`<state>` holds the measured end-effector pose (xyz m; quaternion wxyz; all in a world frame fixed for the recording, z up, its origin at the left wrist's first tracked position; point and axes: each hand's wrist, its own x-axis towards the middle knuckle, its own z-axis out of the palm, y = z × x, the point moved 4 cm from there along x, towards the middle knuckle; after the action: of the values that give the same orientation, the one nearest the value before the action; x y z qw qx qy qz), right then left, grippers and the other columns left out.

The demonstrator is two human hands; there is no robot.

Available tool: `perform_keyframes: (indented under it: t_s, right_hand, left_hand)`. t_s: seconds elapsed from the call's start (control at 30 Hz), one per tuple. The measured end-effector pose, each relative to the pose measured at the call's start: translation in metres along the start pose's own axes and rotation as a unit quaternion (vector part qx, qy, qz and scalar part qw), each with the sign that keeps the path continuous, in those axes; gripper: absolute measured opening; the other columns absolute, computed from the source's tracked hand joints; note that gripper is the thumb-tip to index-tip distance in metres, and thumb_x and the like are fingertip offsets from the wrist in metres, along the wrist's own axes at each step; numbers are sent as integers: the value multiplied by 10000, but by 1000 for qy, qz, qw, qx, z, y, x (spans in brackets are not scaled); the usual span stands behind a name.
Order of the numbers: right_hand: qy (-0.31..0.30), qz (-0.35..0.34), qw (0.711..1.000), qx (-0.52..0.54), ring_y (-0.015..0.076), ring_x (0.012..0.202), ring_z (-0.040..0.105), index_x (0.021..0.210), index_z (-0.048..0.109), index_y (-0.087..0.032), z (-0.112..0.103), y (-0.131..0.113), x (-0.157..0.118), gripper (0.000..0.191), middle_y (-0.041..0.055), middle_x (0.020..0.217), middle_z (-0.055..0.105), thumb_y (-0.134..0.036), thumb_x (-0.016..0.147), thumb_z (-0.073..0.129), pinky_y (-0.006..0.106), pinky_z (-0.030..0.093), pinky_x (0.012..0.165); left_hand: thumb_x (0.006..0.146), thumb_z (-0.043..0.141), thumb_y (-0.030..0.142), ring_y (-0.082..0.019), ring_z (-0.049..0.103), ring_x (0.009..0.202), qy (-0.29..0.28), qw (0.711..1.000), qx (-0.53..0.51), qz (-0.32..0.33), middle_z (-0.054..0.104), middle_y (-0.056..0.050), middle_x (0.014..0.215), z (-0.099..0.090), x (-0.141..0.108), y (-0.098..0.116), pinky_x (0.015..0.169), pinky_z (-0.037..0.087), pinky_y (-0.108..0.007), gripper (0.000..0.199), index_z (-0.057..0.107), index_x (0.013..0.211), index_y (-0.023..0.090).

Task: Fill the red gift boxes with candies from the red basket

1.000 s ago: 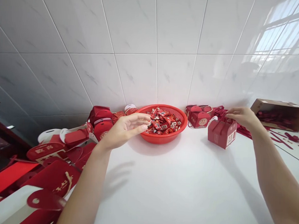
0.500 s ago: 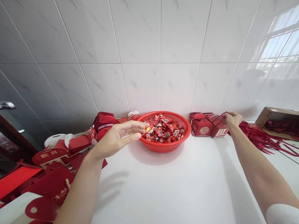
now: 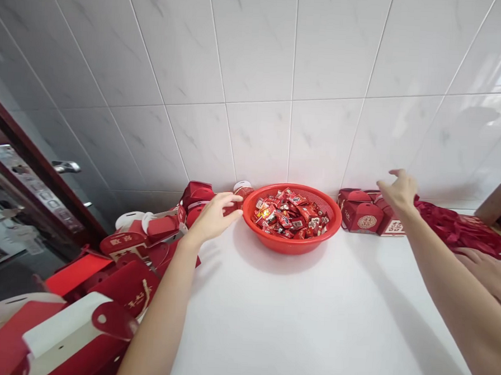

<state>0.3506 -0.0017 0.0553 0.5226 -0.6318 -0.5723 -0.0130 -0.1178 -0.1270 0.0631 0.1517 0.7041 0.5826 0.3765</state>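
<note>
My left hand (image 3: 216,216) is at the left rim of a red plastic colander (image 3: 289,245), fingers slightly curved and thumb apart, with nothing in its grasp. Red-wrapped candies (image 3: 289,214) fill the colander, one with a shiny gold patch. My right hand (image 3: 402,192) hovers over two small red gift boxes, its fingers apart and holding nothing. The nearer-left gift box (image 3: 361,214) has a round gold emblem; the other gift box (image 3: 390,220) shows a pale square print and is partly hidden by my right hand.
More red gift boxes (image 3: 122,281), some with open flaps, crowd the left side. Dark red ribbons (image 3: 450,229) lie at right, with another person's hand (image 3: 492,273) beside them. A cardboard box (image 3: 499,203) stands at far right. A tiled wall (image 3: 257,137) rises behind the white table (image 3: 302,324).
My right hand has let go of the ribbon on the gift box and lifted. My left hand has drawn back from the candies. The view swung left, and another person's hand came in at right.
</note>
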Motion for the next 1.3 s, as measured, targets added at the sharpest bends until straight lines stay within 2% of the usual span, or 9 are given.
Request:
perform_keyframes:
  t_s: [0.1,0.3,0.43,0.63,0.8,0.9,1.0,1.13,1.3]
  right_hand:
    - [-36,-4,996,87,306,1046,645,979,613,-206,7,-50,-26,253,132,1074,673,-286,740,621,486,527,883]
    - [-188,-93,949,233,231,808,716,992,676,-201,18,-146,-106,266,50,824,737,-359,779,653,383,575,782]
    - [-271,-138,913,273,197,762,711,957,681,-195,24,-173,-139,239,57,916,749,-388,817,661,333,576,720]
    - [-329,-155,884,293,185,743,701,936,671,-196,41,-181,-156,210,73,991,733,-379,833,654,311,572,671]
    - [-364,-158,870,294,183,753,696,952,682,-187,45,-184,-164,185,67,971,738,-332,846,642,323,567,711]
    - [-388,-174,857,292,183,792,691,952,694,-176,45,-188,-172,160,68,990,741,-291,860,631,323,556,749]
    - [-432,-207,829,288,199,889,684,975,703,-177,43,-195,-183,167,73,1030,738,-286,904,598,322,546,777]
    - [-473,-279,797,252,231,1052,638,1056,728,-195,36,-205,-196,245,94,1143,694,-363,955,582,372,510,906]
    - [-533,-323,762,174,248,1141,603,987,750,-209,20,-210,-203,203,100,1276,619,-336,948,596,374,490,936]
  left_hand:
    - [841,549,282,-285,609,1235,51,985,131,-95,548,-156,1422,-8,8,-25,1096,454,-403,459,625,1276,154]
    - [862,528,251,-346,490,1370,33,943,255,-211,428,-236,1521,-9,14,-56,1100,426,-416,629,432,1466,105]
    - [819,564,226,-368,509,1347,17,938,263,-226,381,-240,1557,-5,16,-70,1049,462,-429,680,415,1475,133]
    - [814,575,223,-374,619,1215,3,939,260,-224,534,-263,1428,-8,15,-70,962,505,-417,545,564,1349,120]
    - [819,581,281,-333,721,1001,-30,954,220,-202,766,-170,993,-15,9,-47,878,537,-384,245,736,956,150]
    - [802,597,347,-270,743,775,-67,976,127,-165,749,-77,700,-20,-1,-20,743,570,-335,205,723,781,186]
    - [776,650,424,-232,727,713,-151,984,35,-84,750,-52,730,-23,-19,18,672,572,-298,250,730,789,188]
    - [783,682,418,-190,695,763,-299,952,-12,62,743,-27,833,-17,-47,65,696,557,-261,217,770,824,224]
    - [825,653,375,-179,675,848,-320,935,-28,148,722,-37,895,-5,-58,86,785,549,-257,195,767,790,221]
